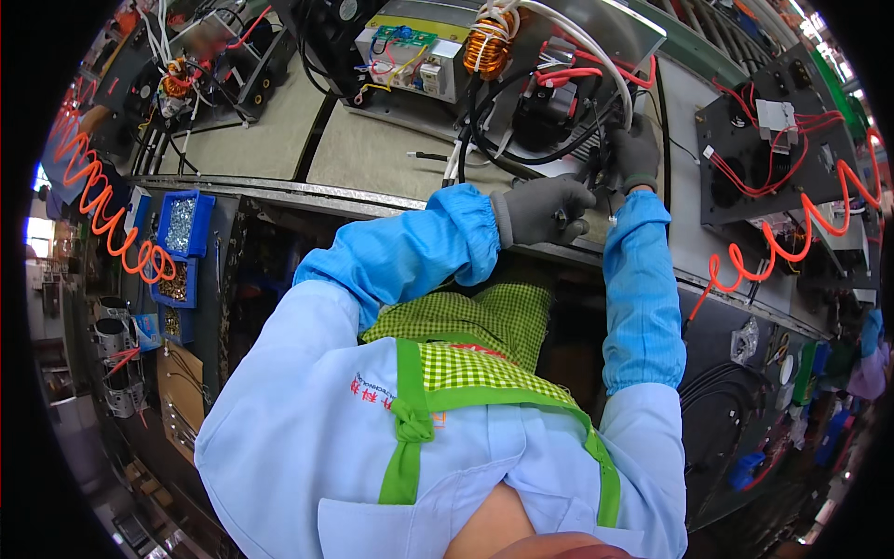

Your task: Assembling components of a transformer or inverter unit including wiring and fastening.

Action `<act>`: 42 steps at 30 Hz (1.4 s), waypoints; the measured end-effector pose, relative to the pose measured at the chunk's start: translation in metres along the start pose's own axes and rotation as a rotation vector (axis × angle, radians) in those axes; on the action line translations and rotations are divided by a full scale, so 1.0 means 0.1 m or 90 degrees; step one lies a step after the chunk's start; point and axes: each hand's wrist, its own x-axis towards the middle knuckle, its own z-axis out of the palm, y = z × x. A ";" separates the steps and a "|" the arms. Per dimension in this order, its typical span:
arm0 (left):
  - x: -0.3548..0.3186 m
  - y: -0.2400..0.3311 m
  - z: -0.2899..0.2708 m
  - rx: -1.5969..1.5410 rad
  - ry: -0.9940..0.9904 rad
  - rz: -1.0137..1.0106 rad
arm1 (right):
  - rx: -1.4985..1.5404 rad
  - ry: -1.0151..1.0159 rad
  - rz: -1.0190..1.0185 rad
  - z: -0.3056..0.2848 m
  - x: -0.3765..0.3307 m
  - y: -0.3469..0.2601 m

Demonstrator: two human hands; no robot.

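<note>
My left hand [545,210], in a grey glove, is curled into a fist at the bench's front edge, and a small dark item shows between its fingers. Just above it, my right hand [635,149], also gloved, grips a bundle of black cables [559,154] at the lower right corner of an open electronic assembly [447,70]. That assembly carries a copper coil [487,47], a green circuit board [400,42], thick white cables [596,51] and red wires [573,74]. Blue sleeve covers hide both forearms.
Blue bins of small screws [183,224] hang at the bench's left end beside an orange coiled hose [102,214]. A second black assembly with red wires [773,149] lies to the right near another orange coiled hose [792,242]. A third unit [186,74] lies upper left.
</note>
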 end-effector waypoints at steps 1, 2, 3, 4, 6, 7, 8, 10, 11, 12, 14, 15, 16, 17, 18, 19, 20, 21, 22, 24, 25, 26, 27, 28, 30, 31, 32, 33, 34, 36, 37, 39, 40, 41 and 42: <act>0.02 -0.04 -0.02 0.223 -0.027 0.148 | 0.001 0.003 -0.001 0.01 0.01 -0.02; 0.08 -0.04 -0.06 0.226 -0.029 0.149 | -0.003 0.004 -0.003 0.02 0.01 -0.04; 0.14 0.03 -0.07 0.085 -0.057 0.073 | -0.007 0.005 -0.003 0.02 0.03 -0.01; 0.18 0.09 -0.07 -0.055 -0.085 -0.004 | -0.006 0.010 -0.003 0.02 0.06 0.02; 0.22 0.28 0.02 0.207 -0.130 0.070 | -0.045 0.032 -0.020 0.01 0.10 0.05; 0.24 0.37 0.06 0.465 -0.168 0.146 | -0.044 0.039 -0.021 0.02 0.10 0.05; 0.32 0.36 0.02 0.548 -0.203 0.195 | -0.037 0.042 -0.024 0.02 0.09 0.05; 0.30 0.55 0.30 0.270 -0.094 -0.120 | -0.034 0.040 -0.050 0.03 0.09 0.00; 0.32 0.49 0.37 0.273 -0.044 -0.206 | -0.034 0.036 -0.058 0.02 0.06 -0.04; 0.26 0.33 0.42 0.233 -0.016 -0.172 | -0.011 0.055 -0.070 0.04 0.05 -0.02; 0.16 0.01 0.49 0.239 -0.002 -0.101 | -0.034 0.053 -0.035 0.02 0.02 0.00; 0.12 -0.09 0.51 0.283 -0.015 -0.067 | -0.049 0.049 -0.045 0.00 0.04 0.12; 0.12 -0.37 0.37 0.396 -0.034 -0.035 | -0.041 0.035 -0.050 0.02 0.01 0.05; 0.14 -0.62 0.20 0.505 -0.054 -0.005 | -0.023 0.026 -0.053 0.03 -0.01 -0.02; 0.14 -0.72 0.15 0.515 -0.062 0.001 | -0.031 0.037 -0.043 0.01 -0.01 0.00; 0.12 -0.78 0.14 0.532 -0.059 0.023 | -0.039 0.040 -0.034 0.00 -0.02 0.00; 0.11 -0.84 0.11 0.547 -0.055 0.045 | -0.037 0.045 -0.036 -0.01 -0.02 0.00; 0.12 -0.83 0.08 0.551 -0.050 0.050 | -0.046 0.042 -0.029 -0.01 0.00 -0.03; 0.13 -0.82 0.05 0.594 -0.053 0.048 | -0.056 0.036 -0.022 0.00 0.00 -0.06; 0.18 -0.53 0.16 0.638 -0.061 0.051 | -0.070 0.040 -0.019 -0.01 0.02 0.02; 0.20 0.01 0.42 0.507 -0.056 -0.086 | -0.085 0.046 -0.004 -0.05 0.05 0.11; 0.24 0.39 0.50 0.368 -0.038 -0.223 | -0.066 0.030 0.015 -0.06 0.06 0.07; 0.39 0.42 0.26 0.272 -0.146 -0.160 | -0.059 0.020 0.006 -0.01 0.04 -0.06; 0.45 0.58 0.23 0.204 -0.140 -0.186 | -0.051 0.016 0.012 -0.05 0.03 -0.10; 0.41 0.61 0.29 0.271 -0.162 -0.171 | -0.041 0.017 0.017 -0.07 0.06 -0.05; 0.34 0.25 0.24 0.367 -0.172 -0.112 | -0.042 0.034 -0.020 -0.02 0.09 0.05; 0.23 -0.03 0.30 0.466 -0.158 -0.034 | -0.042 0.049 -0.053 0.01 0.10 0.12; 0.11 -0.35 0.24 0.439 -0.060 0.048 | -0.037 0.050 -0.052 0.06 0.09 0.10; 0.11 -0.57 0.09 0.534 -0.080 0.033 | -0.022 0.050 -0.062 0.09 0.09 0.07; 0.20 -0.54 0.11 0.629 -0.106 0.021 | -0.015 0.060 -0.066 0.09 0.07 0.08; 0.22 -0.22 0.30 0.514 -0.092 -0.053 | -0.015 0.066 -0.063 0.03 0.09 0.11; 0.38 0.19 0.27 0.296 -0.083 -0.164 | -0.005 0.041 -0.056 0.04 0.06 0.03; 0.53 0.40 0.16 0.101 -0.131 -0.190 | -0.007 0.055 -0.049 0.05 0.07 0.08; 0.62 0.53 0.10 -0.096 -0.180 -0.213 | -0.007 0.058 -0.050 0.04 0.08 0.11; 0.60 0.52 0.12 0.067 -0.202 -0.156 | -0.017 0.050 -0.065 0.03 0.06 0.14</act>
